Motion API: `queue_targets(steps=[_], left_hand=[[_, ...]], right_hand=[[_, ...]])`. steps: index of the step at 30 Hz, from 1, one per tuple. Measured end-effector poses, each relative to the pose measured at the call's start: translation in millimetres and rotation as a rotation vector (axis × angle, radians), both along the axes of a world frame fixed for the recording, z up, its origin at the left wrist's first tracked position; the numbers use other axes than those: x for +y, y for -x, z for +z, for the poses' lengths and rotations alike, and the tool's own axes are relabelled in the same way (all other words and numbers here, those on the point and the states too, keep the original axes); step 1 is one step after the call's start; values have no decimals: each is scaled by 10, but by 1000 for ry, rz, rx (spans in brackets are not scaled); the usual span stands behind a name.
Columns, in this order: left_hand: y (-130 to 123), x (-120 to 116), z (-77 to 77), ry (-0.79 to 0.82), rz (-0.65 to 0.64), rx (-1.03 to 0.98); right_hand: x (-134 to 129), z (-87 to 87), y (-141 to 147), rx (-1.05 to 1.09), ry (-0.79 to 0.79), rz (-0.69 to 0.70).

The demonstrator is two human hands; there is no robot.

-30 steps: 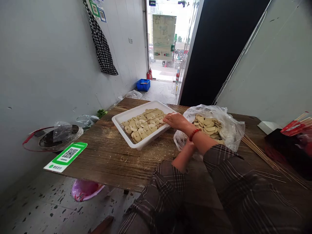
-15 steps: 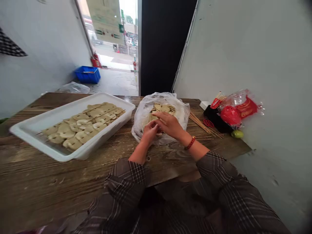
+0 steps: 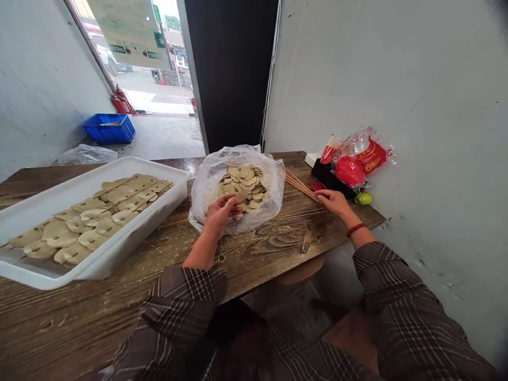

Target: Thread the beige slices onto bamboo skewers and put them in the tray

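My left hand (image 3: 220,212) is at the near left side of an open plastic bag (image 3: 206,185), its fingers curled over pale round slices (image 3: 248,182); what it grips is too small to make out. To the right, my right hand (image 3: 332,202) has its thumb and fingertips pinched at the near ends of a bundle of thin wooden sticks (image 3: 297,183). Whether a stick is between them cannot be made out. At the left stands a white tray (image 3: 130,235) with rows of skewered slices (image 3: 93,219).
Beyond the sticks lie a black holder (image 3: 333,182), a red plastic-wrapped item (image 3: 350,171) and a green fruit (image 3: 363,198) beside the wall. On the floor past the table (image 3: 250,259) are a blue crate (image 3: 109,129) and fire extinguishers (image 3: 122,102).
My hands have parted. The right one has moved right from over the bag to the sticks, while the left stays by the bag. The view has turned to the right.
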State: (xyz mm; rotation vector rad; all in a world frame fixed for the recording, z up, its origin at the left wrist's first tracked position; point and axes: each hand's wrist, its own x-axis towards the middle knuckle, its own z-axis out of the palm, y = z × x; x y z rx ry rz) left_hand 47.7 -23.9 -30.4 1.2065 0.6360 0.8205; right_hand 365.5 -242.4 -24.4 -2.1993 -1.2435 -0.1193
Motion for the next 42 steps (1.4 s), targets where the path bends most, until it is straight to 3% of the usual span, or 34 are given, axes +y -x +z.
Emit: queue_targets(steps=[6,11,17,23,27,30,36,42], left_hand=[[4,12,-25,-20,6,29],[26,-1,-22,-26,4,23],[42,-6,-16,-22,14,18],[37,-24,-8,-9,19,12],[33,-15,-17,3,44,-13],[39,-1,-32,18,60,-44],[28,55,-87,-8,184,-68],[-7,152,-204,-203,272,72]], right_hand=[[72,-136,318,-56,213,321],[234,-89,468,-174,379,452],[200,-41,573,-314,515,521],[-2,-210,712,-605,489,423],[-92,-307,722,-636,376,380],[-94,-296,683,-623,193,345],[207,59,697,-454,-284,281],[747,322,1047,-99,-612,235]])
